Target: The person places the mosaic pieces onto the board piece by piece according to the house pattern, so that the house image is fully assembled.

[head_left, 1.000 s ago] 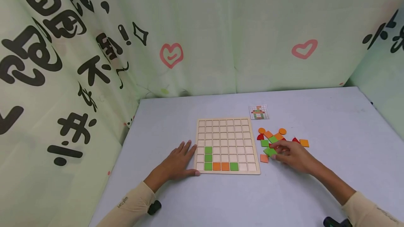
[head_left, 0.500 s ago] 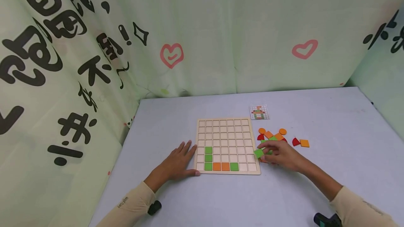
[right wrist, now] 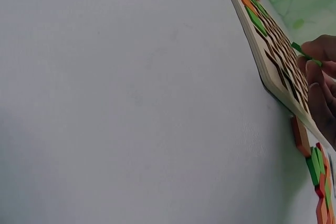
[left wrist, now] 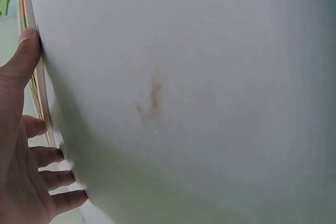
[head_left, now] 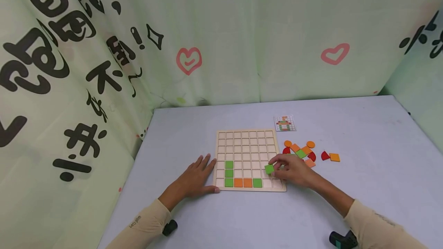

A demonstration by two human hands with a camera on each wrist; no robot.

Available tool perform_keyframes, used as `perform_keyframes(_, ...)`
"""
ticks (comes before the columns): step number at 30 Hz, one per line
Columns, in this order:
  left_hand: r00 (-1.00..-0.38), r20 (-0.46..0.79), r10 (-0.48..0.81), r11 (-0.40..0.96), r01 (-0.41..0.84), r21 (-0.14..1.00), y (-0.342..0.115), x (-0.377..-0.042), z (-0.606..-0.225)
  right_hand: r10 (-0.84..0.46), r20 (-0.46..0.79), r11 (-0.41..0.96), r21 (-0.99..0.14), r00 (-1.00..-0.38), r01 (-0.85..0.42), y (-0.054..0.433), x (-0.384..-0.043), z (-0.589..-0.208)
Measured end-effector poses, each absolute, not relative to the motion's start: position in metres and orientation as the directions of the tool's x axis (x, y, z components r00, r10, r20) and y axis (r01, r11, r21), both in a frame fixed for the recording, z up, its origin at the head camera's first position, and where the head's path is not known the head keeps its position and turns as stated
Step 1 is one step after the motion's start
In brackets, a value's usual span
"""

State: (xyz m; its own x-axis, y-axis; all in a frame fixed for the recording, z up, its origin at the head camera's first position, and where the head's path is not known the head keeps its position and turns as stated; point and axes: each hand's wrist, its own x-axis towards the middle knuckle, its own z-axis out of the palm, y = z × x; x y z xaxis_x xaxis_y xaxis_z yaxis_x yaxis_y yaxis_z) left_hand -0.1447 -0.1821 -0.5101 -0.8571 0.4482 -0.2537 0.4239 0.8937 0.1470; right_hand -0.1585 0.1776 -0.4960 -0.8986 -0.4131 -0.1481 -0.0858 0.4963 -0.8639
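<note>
A wooden grid board lies flat on the table. Green square tiles fill three cells of one left column, and two orange tiles and another green tile continue its bottom row. My right hand pinches a green square tile between thumb and fingers over the board's right part; the right wrist view shows this green tile tilted above the cells. With fingers spread, my left hand rests at the board's left edge, thumb near its lower left corner.
Right of the board lies a loose pile of orange, red and green pieces, partly hidden by the right hand. A red piece and an orange square sit farther right. A printed pattern card lies behind the pile.
My right hand has lifted a green tile from the pile and carried it left over the board. The left hand stays at the board's edge.
</note>
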Motion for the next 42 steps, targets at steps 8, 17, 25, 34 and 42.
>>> perform_keyframes(8, -0.857, -0.248, 0.452, 0.892, 0.429, 0.141, -0.183, -0.145, -0.512, -0.422, -0.159, 0.525, -0.845, -0.892, -0.098, 0.158, -0.159, -0.502)
perform_keyframes(17, -0.857, -0.245, 0.453, 0.892, 0.434, 0.13, -0.181, -0.146, -0.513, -0.428, -0.106, 0.575, -0.798, -0.897, -0.18, 0.147, -0.157, -0.509)
perform_keyframes(25, -0.858, -0.246, 0.45, 0.893, 0.431, 0.13, -0.182, -0.145, -0.512, -0.428, -0.082, 0.616, -0.755, -0.9, -0.224, 0.14, -0.155, -0.506)
perform_keyframes(34, -0.858, -0.251, 0.449, 0.894, 0.428, 0.133, -0.182, -0.145, -0.51, -0.426, -0.059, 0.637, -0.728, -0.903, -0.253, 0.137, -0.155, -0.506)
perform_keyframes(42, -0.857, -0.253, 0.448, 0.894, 0.426, 0.14, -0.181, -0.143, -0.506, -0.411, -0.041, 0.677, -0.683, -0.911, -0.275, 0.133, -0.155, -0.505)
